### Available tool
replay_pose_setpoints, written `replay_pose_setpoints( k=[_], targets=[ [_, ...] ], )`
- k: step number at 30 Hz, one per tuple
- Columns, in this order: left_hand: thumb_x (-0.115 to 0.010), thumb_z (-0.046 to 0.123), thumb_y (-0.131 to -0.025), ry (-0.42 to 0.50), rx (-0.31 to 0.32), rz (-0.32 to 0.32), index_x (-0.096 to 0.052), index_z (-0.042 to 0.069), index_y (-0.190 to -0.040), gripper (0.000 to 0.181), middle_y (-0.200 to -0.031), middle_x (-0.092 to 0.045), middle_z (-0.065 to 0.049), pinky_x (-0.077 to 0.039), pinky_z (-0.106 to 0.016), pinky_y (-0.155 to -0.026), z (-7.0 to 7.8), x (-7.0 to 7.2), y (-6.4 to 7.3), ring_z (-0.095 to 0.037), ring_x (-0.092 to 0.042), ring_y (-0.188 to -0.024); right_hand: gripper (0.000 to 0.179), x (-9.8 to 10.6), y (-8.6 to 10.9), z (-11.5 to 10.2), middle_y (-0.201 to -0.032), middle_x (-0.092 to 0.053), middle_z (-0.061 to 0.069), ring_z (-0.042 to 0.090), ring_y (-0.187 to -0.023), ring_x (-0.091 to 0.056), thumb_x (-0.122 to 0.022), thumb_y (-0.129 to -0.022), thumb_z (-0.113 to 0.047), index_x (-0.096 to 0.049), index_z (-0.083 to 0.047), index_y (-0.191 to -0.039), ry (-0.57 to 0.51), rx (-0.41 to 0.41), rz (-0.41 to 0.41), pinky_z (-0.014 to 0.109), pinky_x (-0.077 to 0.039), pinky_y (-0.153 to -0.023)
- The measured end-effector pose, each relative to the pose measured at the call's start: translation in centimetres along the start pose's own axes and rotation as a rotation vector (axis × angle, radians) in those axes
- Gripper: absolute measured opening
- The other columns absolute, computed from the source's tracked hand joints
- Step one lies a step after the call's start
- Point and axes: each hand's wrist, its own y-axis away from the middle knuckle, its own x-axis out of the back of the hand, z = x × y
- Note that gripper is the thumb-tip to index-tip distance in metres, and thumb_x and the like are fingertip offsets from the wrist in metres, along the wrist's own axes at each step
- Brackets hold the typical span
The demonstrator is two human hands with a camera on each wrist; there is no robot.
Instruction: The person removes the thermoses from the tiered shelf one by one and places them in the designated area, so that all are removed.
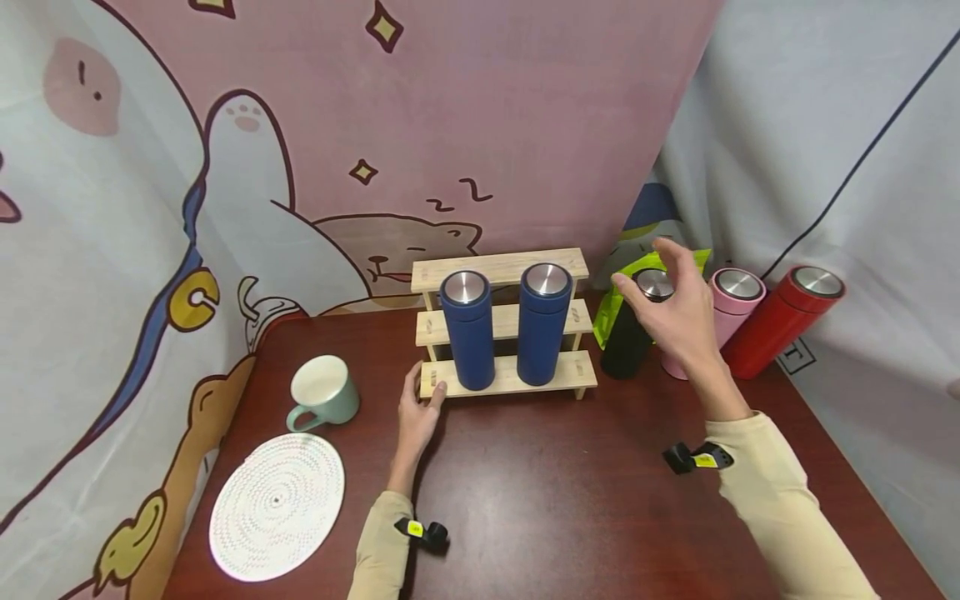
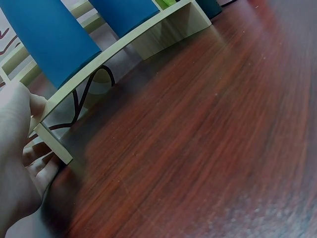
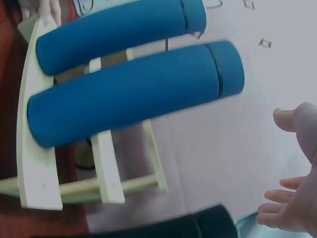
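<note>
A three-step wooden rack (image 1: 498,267) stands at the back of the table. Two blue thermos bottles with steel-topped lids, a left one (image 1: 469,342) and a right one (image 1: 542,337), are upright on its lowest step. My left hand (image 1: 417,417) grips the left end of that step, thumb on top and fingers below the board, as the left wrist view shows. To the right, my right hand (image 1: 681,317) is raised by the top of a black thermos bottle (image 1: 626,343), thumb and fingers spread apart. It holds nothing, and the right wrist view shows a gap between it and the bottles.
Right of the black bottle are a pink thermos bottle (image 1: 727,318) and a leaning red one (image 1: 776,329). A bright green bag (image 1: 606,315) is behind the black bottle. On the left are a mint-green mug (image 1: 339,402) and a round white woven mat (image 1: 279,475).
</note>
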Motion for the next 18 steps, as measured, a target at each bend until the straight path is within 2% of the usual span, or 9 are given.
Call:
replay_pose_setpoints(
  k=[7, 14, 18],
  targets=[
    [-0.066, 0.01, -0.098, -0.024, -0.006, 0.008, -0.041, 0.004, -0.152, 0.06, -0.151, -0.047, -0.026, -0.042, -0.062, -0.108, -0.2, -0.1, -0.2, -0.039, -0.045, -0.142, 0.076, -1.4, 0.5, -2.1, -0.155, -0.047, 0.015, 0.031, -0.147, -0.041, -0.077, -0.09, -0.035, -0.041, -0.006, -0.151, -0.034, 0.029, -0.085, 0.051, -0.034, -0.119],
    [-0.067, 0.014, -0.098, -0.017, 0.0, 0.036, -0.038, 0.006, -0.155, 0.064, -0.155, -0.043, -0.023, -0.039, -0.063, -0.11, -3.8, -0.8, -1.5, -0.038, -0.04, -0.145, 0.077, -3.3, 0.9, -2.9, -0.157, -0.045, 0.014, 0.031, -0.148, -0.039, -0.077, -0.091, -0.032, -0.039, -0.007, -0.153, -0.082, 0.061, -0.169, 0.051, -0.032, -0.12],
    [-0.069, 0.017, -0.098, -0.009, -0.004, 0.038, -0.04, 0.01, -0.154, 0.064, -0.156, -0.045, -0.019, -0.042, -0.061, -0.109, -4.3, -0.7, -1.7, -0.034, -0.043, -0.144, 0.079, -4.3, 1.1, -3.2, -0.158, -0.044, 0.011, 0.03, -0.148, -0.039, -0.077, -0.09, -0.034, -0.038, -0.01, -0.154, -0.095, 0.052, -0.214, 0.05, -0.033, -0.119]
  ],
)
